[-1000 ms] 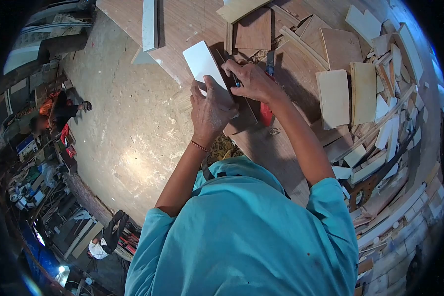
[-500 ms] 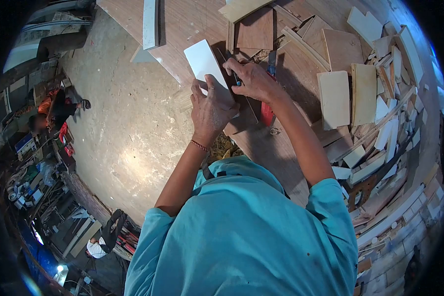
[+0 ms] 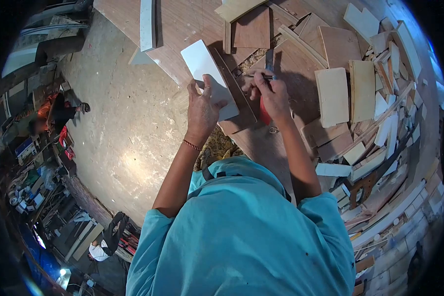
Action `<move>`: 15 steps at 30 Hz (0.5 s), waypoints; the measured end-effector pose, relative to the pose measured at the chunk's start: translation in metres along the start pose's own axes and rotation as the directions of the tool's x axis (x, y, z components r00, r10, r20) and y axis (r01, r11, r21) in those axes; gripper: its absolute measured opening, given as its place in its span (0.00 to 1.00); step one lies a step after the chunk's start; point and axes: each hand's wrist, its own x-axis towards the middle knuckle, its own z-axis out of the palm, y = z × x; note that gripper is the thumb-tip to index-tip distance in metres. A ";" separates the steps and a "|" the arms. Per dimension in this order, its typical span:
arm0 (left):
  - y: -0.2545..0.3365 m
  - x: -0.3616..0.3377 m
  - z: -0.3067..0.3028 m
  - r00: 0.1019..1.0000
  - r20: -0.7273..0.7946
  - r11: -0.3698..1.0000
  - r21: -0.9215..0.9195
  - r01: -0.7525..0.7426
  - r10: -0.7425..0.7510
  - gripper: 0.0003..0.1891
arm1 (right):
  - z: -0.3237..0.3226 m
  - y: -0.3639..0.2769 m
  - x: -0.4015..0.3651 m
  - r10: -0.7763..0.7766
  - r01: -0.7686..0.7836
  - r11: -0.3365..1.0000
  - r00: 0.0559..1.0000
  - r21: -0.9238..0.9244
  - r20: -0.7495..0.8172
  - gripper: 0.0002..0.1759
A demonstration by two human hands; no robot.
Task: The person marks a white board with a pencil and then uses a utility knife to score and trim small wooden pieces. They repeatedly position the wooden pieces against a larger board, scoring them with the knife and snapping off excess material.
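Note:
My left hand grips the near part of a white rectangular board, fingers over its face and thumb near its lower end. Under and beside this board lies a brown wooden piece, its long edge showing to the right. My right hand is closed around a thin dark pen, held just right of the boards and apart from them. Partly beneath the right hand is a tool with a red handle and a dark flat blade.
Plywood offcuts and two pale boards lie to the right, beside a heap of scrap wood. A handsaw rests there. Concrete floor extends left, where a person sits at a distance.
My right hand has drawn back from the white board's edge and turned, with the pen still in it. The brown edge beside the board is now more exposed. My left hand stays on the board.

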 end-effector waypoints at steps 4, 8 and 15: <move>0.003 0.000 -0.004 1.000 0.008 1.000 0.001 0.001 -0.001 0.38 | 0.009 0.011 -0.016 -0.104 0.091 0.993 0.973 -0.069 -0.207 0.17; 0.007 -0.001 -0.005 0.999 0.042 0.999 -0.027 0.035 -0.034 0.39 | 0.017 0.027 -0.023 -0.188 0.163 0.979 0.953 -0.121 -0.237 0.14; 0.017 0.000 -0.011 0.996 -0.082 0.967 0.254 -0.020 0.042 0.36 | 0.026 0.019 -0.014 -0.291 0.205 0.896 0.941 -0.394 -0.171 0.09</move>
